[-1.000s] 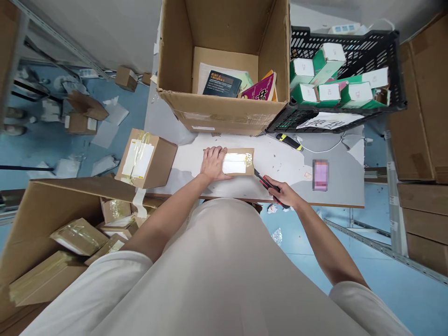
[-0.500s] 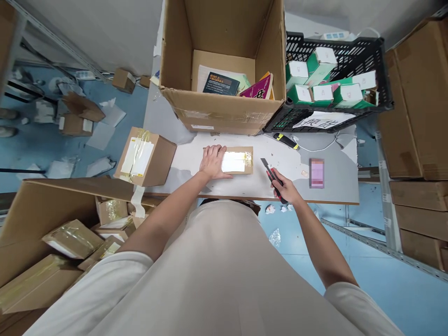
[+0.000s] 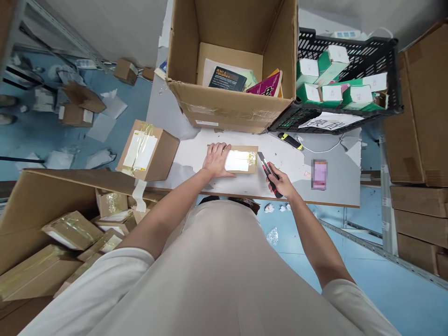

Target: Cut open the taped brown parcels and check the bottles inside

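A small cardboard box [image 3: 241, 160] with a white label and yellowish tape lies on the table. Over its left end, my left hand [image 3: 216, 161] grips it, the thumb on the near side and the fingers toward the far side. My right hand [image 3: 280, 182] is wrapped around the handle of a black and red utility knife [image 3: 265, 166]. The knife's blade points up and left, its tip close to the box's right end; I cannot tell whether it touches. Another knife, black and yellow [image 3: 290, 141], lies beyond my right hand.
A large open carton [image 3: 231, 109] with books stands behind. Beside it, a black crate [image 3: 394, 100] holds several green-white boxes. A taped cardboard box [image 3: 164, 154] sits at the table's left end, above a big carton [image 3: 63, 175] of parcels. A blurred pink rectangle [image 3: 319, 175] lies right.
My right hand has brought the knife left, and its blade is now nearer the small box's right end. My left hand still grips the box. The camera view has shifted slightly.
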`<action>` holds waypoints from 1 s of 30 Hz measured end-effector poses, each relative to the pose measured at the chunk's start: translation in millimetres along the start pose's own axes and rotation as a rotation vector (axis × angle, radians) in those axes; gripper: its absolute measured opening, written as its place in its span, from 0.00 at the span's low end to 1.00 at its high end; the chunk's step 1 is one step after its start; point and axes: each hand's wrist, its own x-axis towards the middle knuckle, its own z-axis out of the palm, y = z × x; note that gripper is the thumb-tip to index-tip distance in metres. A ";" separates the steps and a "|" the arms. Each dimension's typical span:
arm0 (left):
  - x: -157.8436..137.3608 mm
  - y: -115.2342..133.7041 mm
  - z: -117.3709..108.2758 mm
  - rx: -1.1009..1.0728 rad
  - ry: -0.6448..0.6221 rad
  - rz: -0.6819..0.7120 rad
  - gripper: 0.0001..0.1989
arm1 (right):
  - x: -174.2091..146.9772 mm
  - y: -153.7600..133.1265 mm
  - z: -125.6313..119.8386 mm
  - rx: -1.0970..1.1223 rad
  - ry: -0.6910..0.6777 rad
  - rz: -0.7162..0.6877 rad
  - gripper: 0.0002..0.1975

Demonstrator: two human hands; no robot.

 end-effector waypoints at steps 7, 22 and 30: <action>4.0 0.1 0.9 -0.001 -0.004 -0.036 0.57 | -0.4 -8.2 -11.0 -0.122 -0.070 0.028 0.34; 3.7 -1.6 3.7 -0.017 -0.003 -0.022 0.58 | -37.0 15.1 -8.6 -0.157 -0.091 0.077 0.33; -10.1 0.0 -7.9 0.005 0.040 -0.045 0.60 | -30.0 29.5 10.0 0.063 0.246 -0.022 0.41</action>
